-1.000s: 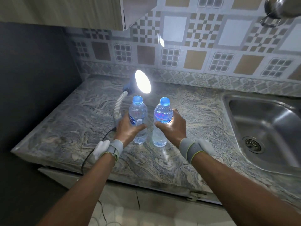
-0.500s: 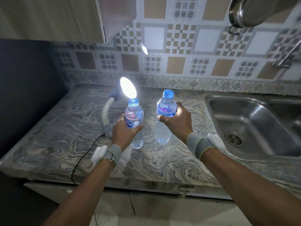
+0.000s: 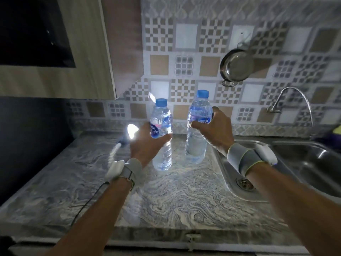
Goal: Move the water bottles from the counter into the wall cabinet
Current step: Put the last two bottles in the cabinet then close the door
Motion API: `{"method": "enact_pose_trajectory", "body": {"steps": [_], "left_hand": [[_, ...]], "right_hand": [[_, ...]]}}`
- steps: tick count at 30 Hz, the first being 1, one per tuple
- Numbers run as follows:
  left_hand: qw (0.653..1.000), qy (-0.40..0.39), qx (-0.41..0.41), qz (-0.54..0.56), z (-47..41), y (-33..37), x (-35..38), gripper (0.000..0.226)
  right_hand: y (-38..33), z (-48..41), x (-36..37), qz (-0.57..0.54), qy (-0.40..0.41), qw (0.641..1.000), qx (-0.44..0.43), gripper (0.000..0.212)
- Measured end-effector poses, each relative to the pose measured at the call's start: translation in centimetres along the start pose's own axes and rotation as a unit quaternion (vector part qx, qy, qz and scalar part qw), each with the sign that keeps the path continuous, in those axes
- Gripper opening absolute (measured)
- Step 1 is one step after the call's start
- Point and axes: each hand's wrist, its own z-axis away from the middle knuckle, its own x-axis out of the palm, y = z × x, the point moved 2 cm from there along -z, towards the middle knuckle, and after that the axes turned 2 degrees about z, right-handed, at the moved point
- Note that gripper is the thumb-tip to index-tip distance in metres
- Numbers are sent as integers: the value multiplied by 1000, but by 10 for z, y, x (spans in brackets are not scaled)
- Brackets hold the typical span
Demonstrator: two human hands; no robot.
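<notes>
From the head camera, we are seeing open room between the counter (image 3: 166,200) and the wall cabinet (image 3: 88,52) edge, upper left. Our left hand (image 3: 145,143) is gripping the left water bottle (image 3: 162,124) and our right hand (image 3: 214,132) the right water bottle (image 3: 198,113), fingers curled round each; both bottles are standing upright over the counter.

Just behind the left hand (image 3: 147,143), a grey fabric left wristband (image 3: 133,168) is worn close round the wrist. A white, rounded left module (image 3: 114,169) is fastened to it on the outer side of the wrist. Behind the right hand (image 3: 215,133), a matching grey right wristband (image 3: 239,159) is worn, trimmed with a thin yellow-green line along its forearm edge. A white right module (image 3: 265,154) is fixed on its outer side. Both forearms are left bare.
</notes>
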Motion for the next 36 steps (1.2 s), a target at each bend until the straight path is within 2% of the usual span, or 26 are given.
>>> {"method": "enact_pose_trajectory", "body": {"steps": [3,6,10,13,17,20,30,32,36], "left_hand": [[998,-2,45,35,-1,45,-1,72],[997,9,76,17,-3,85,-2,62],[991,23,127,17,-4,147,-2,66],[989,29,145,18,-7,172,-3,62],[983,33,176,36,-8,216,-2,51],[979,31,194,52,-12,246,-1,56],[963,42,260,55,-57,338,-4,44],[958,50,278,52,-71,361,-3,50],[944,70,313,77,-104,404,-2,78]], "right_hand": [[-21,-7,-39,3,30,999,-19,54],[-39,-13,-71,15,41,998,-53,55],[-68,-19,-127,11,65,993,-98,39],[-84,-25,-143,6,51,991,-121,48],[-105,-39,-180,16,77,986,-146,60],[-120,-48,-205,20,83,984,-157,68],[-169,-96,-268,16,140,977,-160,42],[-180,-114,-281,3,158,976,-148,44],[-200,-153,-303,-24,177,971,-156,44]]}}
